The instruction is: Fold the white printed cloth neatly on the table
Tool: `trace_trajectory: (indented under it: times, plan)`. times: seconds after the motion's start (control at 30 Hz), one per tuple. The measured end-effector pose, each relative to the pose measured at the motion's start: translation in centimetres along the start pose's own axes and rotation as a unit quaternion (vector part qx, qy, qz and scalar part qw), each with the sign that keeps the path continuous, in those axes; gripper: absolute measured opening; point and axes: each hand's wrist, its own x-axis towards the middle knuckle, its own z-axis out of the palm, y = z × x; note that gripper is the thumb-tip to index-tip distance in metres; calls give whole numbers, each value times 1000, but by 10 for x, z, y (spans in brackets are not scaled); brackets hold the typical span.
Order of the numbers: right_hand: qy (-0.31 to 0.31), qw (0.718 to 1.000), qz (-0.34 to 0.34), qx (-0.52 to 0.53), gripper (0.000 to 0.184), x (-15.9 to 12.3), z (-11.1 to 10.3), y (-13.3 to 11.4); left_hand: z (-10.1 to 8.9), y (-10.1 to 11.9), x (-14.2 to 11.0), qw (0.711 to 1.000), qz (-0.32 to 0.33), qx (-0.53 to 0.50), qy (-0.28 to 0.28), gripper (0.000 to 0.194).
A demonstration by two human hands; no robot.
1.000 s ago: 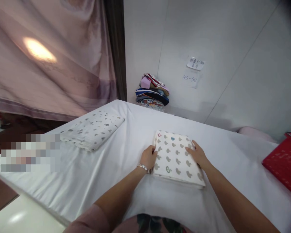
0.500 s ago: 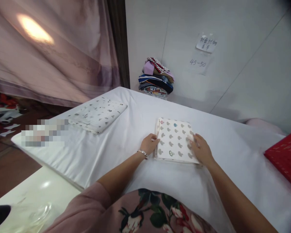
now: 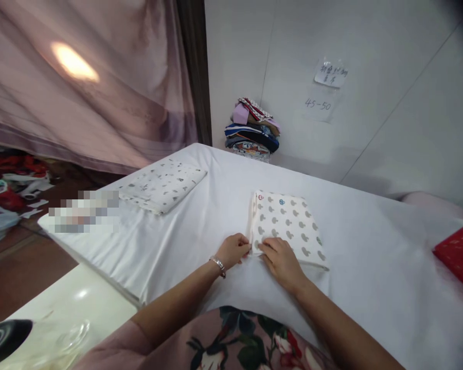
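Observation:
A folded white cloth with a grey mushroom print [image 3: 289,226] lies on the white-covered table [image 3: 200,216] in front of me. My left hand [image 3: 233,250], with a bracelet at the wrist, pinches the cloth's near left corner. Beside it, my right hand [image 3: 280,258] rests on the near left edge of the same cloth, fingers curled onto the fabric. The two hands nearly touch.
A second folded white cloth with small grey figures [image 3: 164,183] lies at the table's far left. A stack of coloured fabrics [image 3: 253,129] stands against the wall behind. A red cloth [image 3: 459,253] is at the right edge. A curtain [image 3: 88,82] hangs on the left.
My right hand has slid from the right side of the mushroom cloth to its near left corner, next to my left hand. The left hand has stayed at that corner.

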Motion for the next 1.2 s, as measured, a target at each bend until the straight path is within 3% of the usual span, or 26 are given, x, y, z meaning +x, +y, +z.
trace_trajectory:
  times: [0.13,0.37,0.6,0.77,0.97,1.2]
  plan:
    - [41,998,30,37,22,1,4,-2,2,-2,-2,998,25,54,-2,5]
    - [-21,996,4,-82,32,-9,15,-8,-7,-1,6,991,57,120,-26,12]
    - [2,989,-22,-146,37,-12,23,-13,-15,24,46,978,101,160,91,23]
    - [-10,985,-42,-165,41,-17,30,-12,0,42,75,968,74,213,108,32]
    - [-22,983,-47,-178,44,-21,36,-9,9,35,87,964,56,220,137,19]
    - [-22,984,-44,-171,46,-23,39,-8,8,33,88,964,56,207,157,19]
